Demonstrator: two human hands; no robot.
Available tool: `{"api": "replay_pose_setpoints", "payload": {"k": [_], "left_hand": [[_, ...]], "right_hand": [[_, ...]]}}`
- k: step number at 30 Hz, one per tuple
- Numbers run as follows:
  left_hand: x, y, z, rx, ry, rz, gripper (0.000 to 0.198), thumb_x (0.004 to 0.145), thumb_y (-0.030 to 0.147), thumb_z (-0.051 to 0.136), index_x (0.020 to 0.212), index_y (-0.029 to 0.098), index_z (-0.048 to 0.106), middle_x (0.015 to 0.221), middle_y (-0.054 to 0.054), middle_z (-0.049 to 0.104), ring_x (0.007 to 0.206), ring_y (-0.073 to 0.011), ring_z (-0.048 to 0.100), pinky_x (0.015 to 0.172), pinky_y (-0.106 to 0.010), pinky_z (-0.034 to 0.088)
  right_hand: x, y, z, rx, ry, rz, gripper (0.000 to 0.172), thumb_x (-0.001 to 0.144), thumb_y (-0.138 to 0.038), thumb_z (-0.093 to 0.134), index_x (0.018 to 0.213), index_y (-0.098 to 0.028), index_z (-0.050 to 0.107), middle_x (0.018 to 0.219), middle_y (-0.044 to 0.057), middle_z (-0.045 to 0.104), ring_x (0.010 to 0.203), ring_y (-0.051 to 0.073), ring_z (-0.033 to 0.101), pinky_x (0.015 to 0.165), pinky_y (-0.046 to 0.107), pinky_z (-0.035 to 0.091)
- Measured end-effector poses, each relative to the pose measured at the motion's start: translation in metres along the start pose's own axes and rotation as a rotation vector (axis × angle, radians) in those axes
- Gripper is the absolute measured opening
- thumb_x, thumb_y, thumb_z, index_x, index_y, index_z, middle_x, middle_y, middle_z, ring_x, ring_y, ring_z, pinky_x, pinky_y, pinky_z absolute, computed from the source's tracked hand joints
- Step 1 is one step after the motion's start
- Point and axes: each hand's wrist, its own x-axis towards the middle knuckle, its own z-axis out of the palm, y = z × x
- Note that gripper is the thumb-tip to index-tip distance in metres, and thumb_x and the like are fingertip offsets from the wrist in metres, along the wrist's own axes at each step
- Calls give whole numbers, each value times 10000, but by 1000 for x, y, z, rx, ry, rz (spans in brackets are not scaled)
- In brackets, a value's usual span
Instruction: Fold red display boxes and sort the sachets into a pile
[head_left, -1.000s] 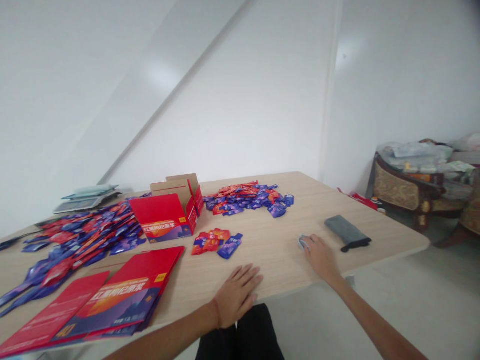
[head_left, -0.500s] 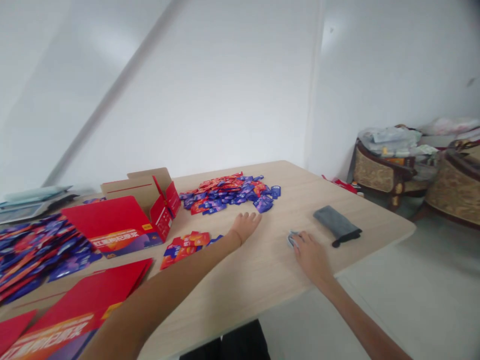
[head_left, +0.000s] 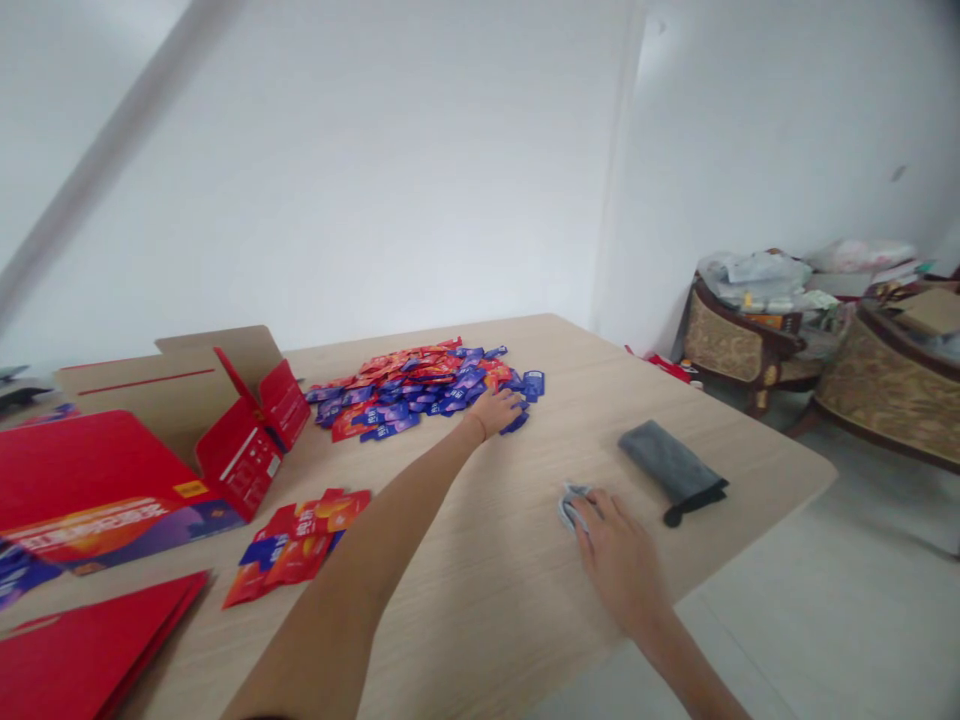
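My left hand [head_left: 498, 408] reaches far across the wooden table [head_left: 487, 590] and rests on the near edge of a heap of red and blue sachets [head_left: 420, 385]; its fingers curl down onto the sachets. My right hand [head_left: 616, 553] lies flat near the table's front right, fingertips touching a small grey-white object [head_left: 571, 502]. A small bunch of red and blue sachets [head_left: 298, 540] lies nearer me on the left. An open red carton [head_left: 150, 460] stands at the left.
A dark grey pouch [head_left: 670, 465] lies right of my right hand, near the table's right edge. Flat red cartons [head_left: 90, 650] lie at the bottom left. Upholstered chairs piled with clutter [head_left: 780, 310] stand beyond the table on the right.
My left hand has gone from the table's near edge out to the far heap of sachets. The view has swung right and closer. My right hand has stayed by the small grey object.
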Motion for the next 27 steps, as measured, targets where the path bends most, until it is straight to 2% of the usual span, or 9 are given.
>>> {"api": "replay_pose_setpoints", "payload": {"k": [3, 8, 13, 17, 22, 25, 27], "left_hand": [[-4, -5, 1, 16, 4, 9, 330, 1063, 116, 375, 1194, 188, 669, 1399, -132, 609, 1235, -266, 515, 961, -427, 387], [-15, -9, -13, 42, -5, -12, 279, 1059, 124, 400, 1143, 185, 659, 1133, -129, 704, 1099, -249, 575, 926, -403, 401], [-32, -5, -42, 67, -17, -41, 212, 1039, 185, 480, 1155, 182, 659, 1053, -135, 710, 1038, -264, 615, 902, -406, 446], [-52, 8, -75, 81, -39, -72, 240, 1043, 148, 448, 1203, 163, 626, 1050, -139, 700, 886, -220, 670, 799, -346, 484], [-82, 47, -122, 103, -21, -127, 324, 1050, 99, 346, 1296, 141, 551, 1089, -171, 684, 930, -248, 689, 806, -367, 521], [-106, 87, -140, 108, -17, -142, 319, 1052, 135, 373, 1337, 158, 514, 1082, -164, 692, 959, -259, 693, 823, -374, 529], [-129, 119, -142, 104, -27, -134, 315, 1046, 154, 400, 1340, 174, 512, 1051, -155, 701, 920, -261, 706, 787, -371, 537]], "right_hand": [[0, 0, 0, -3, -2, -1, 345, 985, -220, 440, 1228, -292, 674, 1241, 88, 661, 1083, 276, 599, 896, 404, 484], [1, -1, -1, -8, 13, -10, 357, 979, -208, 454, 1249, -298, 668, 1227, 84, 666, 1063, 266, 600, 877, 385, 486], [2, -4, -7, -22, -25, -3, 344, 976, -185, 465, 1239, -237, 680, 1218, 104, 658, 1074, 267, 603, 885, 379, 481], [2, -6, -10, -37, -9, -4, 332, 966, -177, 485, 1216, -253, 691, 1181, 98, 671, 1064, 250, 611, 874, 349, 475], [0, -6, -12, -45, 15, -27, 329, 958, -163, 492, 1199, -252, 698, 1175, 98, 676, 1070, 243, 616, 895, 331, 460], [-1, -7, -14, -57, 8, -31, 331, 968, -169, 482, 1214, -233, 695, 1187, 106, 669, 1065, 246, 616, 888, 329, 455], [-1, -7, -16, -64, 3, -36, 331, 971, -170, 481, 1220, -227, 691, 1187, 107, 664, 1068, 243, 613, 889, 321, 449]]}}
